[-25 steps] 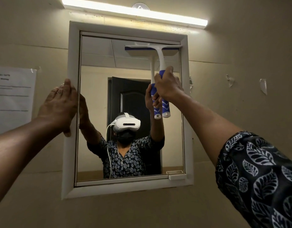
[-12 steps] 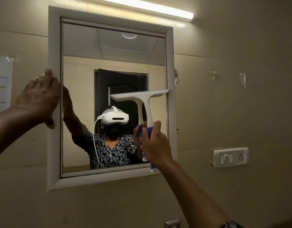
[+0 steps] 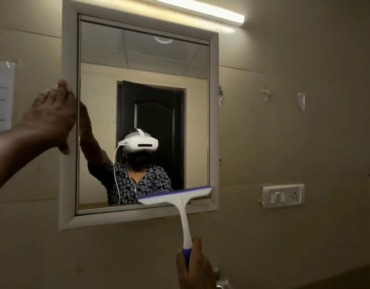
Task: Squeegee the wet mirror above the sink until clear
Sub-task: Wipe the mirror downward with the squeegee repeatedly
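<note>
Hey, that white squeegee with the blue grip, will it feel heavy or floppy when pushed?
Probably light: the squeegee is thin plastic, and the right hand holds it alone by the grip. Likely stiff: its slim neck looks straight and the head shows no sag. The blue blade edge may be soft and flex on glass.

**Mirror wall layout**

We see the mirror on the wall, with the light bar above it. The left hand rests on the left side of the frame, and a paper sheet hangs further left. The squeegee lies across the mirror's lower right corner, its handle running down below the frame into the right hand. We mark the switch plate right of the mirror, level with its bottom edge.
</note>
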`<state>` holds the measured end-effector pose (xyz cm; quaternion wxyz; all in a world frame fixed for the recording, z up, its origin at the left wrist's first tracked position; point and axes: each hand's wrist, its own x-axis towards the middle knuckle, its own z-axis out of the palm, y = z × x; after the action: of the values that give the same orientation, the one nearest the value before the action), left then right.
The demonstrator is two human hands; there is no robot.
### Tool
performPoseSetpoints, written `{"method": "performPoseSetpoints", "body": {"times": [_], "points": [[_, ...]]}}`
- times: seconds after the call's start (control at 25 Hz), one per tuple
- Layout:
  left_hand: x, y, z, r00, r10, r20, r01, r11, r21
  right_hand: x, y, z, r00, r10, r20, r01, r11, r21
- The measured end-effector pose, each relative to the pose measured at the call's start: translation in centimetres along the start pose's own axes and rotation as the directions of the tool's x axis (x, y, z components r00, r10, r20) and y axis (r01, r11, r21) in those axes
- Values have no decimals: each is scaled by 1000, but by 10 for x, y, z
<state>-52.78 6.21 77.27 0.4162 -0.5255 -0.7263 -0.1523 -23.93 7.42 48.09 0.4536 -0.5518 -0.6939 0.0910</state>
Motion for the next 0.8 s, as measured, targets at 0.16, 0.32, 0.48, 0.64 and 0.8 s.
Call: {"method": "performPoseSetpoints", "body": {"times": [0.16,0.32,0.48,0.64,0.8], "points": [[2,-1,4,1000,-27,-8,27,1000,-8,-8,-20,-14,999,-9,-44,7,999,-31],[1,0,3,999,-39,2,39,999,2,29,-82,-48,940,-253,-228,291,945,152],[-3,2,2,1000,-17,-27,17,1000,16,99,-161,-94,812,-439,-384,508,856,97],[-5,2,0,1000,-18,-19,18,1000,5,167,-222,-139,708,-493,-505,579,815,15],[-10,5,-9,1000,-10,21,10,1000,-9,207,-245,-169,742,-472,-477,536,844,-1]]}}
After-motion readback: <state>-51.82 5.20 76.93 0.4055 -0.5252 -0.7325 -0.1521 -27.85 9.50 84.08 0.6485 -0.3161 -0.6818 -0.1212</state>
